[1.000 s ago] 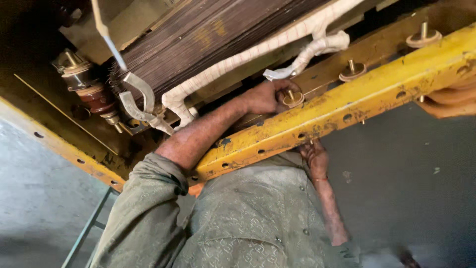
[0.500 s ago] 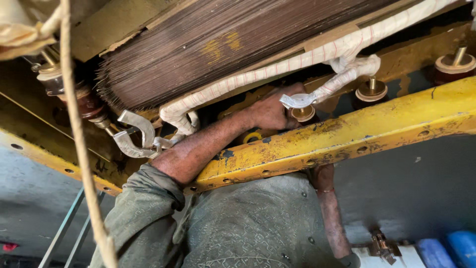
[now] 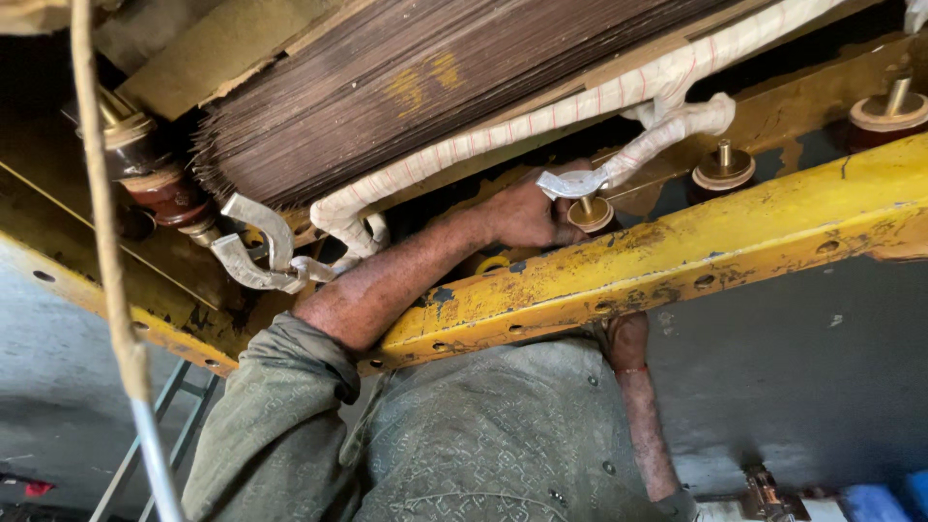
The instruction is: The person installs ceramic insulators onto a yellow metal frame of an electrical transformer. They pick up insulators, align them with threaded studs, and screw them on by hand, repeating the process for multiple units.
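Observation:
My left hand [image 3: 522, 215] reaches over a chipped yellow steel beam [image 3: 735, 242], its fingers closed around a brass terminal stud [image 3: 590, 213]. A flat metal lug [image 3: 570, 184] on the end of a white taped cable [image 3: 541, 121] sits on that stud, just above my fingers. The cable runs along the edge of a dark laminated core [image 3: 406, 87]. My right forearm [image 3: 638, 406], with a red thread at the wrist, goes up under the beam. The beam hides my right hand. My green patterned shirt [image 3: 483, 445] fills the bottom of the view.
Two more brass studs [image 3: 723, 169] [image 3: 889, 108] stand along the beam to the right. A brown insulator [image 3: 164, 188] and bent metal clamps [image 3: 256, 246] sit at the left. A rope [image 3: 101, 222] hangs down the left side above a ladder [image 3: 164, 435]. Blue containers [image 3: 870, 503] lie bottom right.
The view has shifted and closed in on the core and beam. My left hand stays on the same stud. Another hand at the right edge a second ago is gone. The rope has come into view.

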